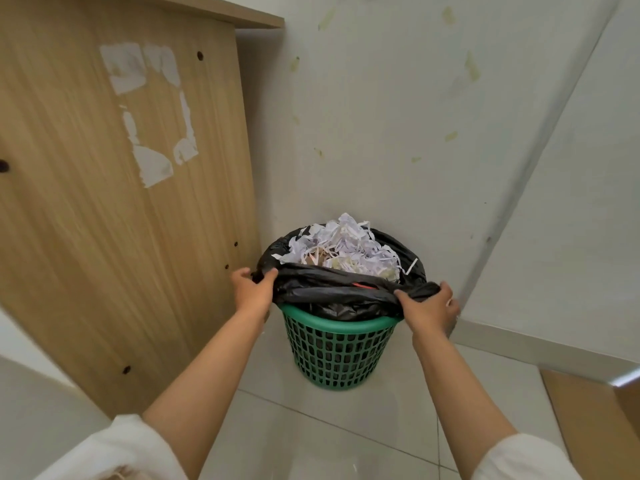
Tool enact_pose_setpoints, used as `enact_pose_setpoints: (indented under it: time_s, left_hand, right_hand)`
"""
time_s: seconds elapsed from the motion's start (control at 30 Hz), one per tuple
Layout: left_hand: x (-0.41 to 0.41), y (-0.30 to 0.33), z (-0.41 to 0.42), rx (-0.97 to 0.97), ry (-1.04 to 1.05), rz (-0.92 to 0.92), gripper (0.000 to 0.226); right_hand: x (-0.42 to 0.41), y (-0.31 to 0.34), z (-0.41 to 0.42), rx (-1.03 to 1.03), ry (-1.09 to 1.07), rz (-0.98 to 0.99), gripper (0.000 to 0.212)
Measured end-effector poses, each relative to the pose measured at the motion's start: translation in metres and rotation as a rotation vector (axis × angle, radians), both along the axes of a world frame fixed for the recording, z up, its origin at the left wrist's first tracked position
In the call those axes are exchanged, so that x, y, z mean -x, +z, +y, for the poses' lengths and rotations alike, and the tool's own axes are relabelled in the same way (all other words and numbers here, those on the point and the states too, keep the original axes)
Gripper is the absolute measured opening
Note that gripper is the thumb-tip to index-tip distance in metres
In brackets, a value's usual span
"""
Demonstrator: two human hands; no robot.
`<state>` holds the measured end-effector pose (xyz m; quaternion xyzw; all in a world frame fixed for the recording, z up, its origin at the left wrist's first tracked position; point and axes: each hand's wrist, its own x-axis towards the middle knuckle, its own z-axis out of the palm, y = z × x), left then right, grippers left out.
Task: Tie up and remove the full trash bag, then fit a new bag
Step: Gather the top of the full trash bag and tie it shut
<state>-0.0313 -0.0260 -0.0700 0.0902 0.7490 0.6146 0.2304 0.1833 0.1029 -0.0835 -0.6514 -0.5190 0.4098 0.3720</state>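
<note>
Against the wall corner on the tiled floor stood one green basket, its black trash bag heaped with shredded paper, left hand and right hand each clamped on opposite bag edges, evidently gathering them for tying.

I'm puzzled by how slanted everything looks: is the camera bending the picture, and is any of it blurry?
Head view: wide-angle distortion tilts the wooden panel and wall corner; lighting soft, no glare; slight blur softens the shredded paper, while both hands gripping the black bag stay fairly sharp.
</note>
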Motion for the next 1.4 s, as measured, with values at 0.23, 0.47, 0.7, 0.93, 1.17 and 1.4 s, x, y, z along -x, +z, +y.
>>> enact_pose_setpoints:
  time_s: [0.23, 0.47, 0.7, 0.93, 1.17, 1.4]
  left_hand:
    - [0.007, -0.009, -0.008, -0.13, -0.115, -0.401, 0.037]
    - [0.015, -0.005, -0.023, -0.234, -0.065, -0.727, 0.058]
    - [0.03, 0.008, -0.018, -0.309, 0.202, -0.019, 0.033]
    - [0.0, 0.038, -0.008, -0.346, -0.033, 0.493, 0.03]
    - [-0.028, 0.054, 0.001, -0.234, -0.345, 0.693, 0.038]
    - [-0.041, -0.014, 0.015, 0.42, -0.899, 1.09, 0.096]
  right_hand:
    - [0.016, -0.024, 0.007, 0.239, 0.136, 0.336, 0.045]
    - [0.009, -0.028, -0.001, 0.186, 0.154, 0.36, 0.037]
    - [0.017, -0.028, -0.009, 0.105, 0.072, 0.367, 0.037]
    - [0.015, -0.024, -0.015, 0.042, 0.105, 0.285, 0.037]
    - [0.015, -0.022, -0.014, 0.018, 0.097, 0.225, 0.038]
    - [0.019, -0.014, -0.018, 0.022, 0.017, 0.233, 0.053]
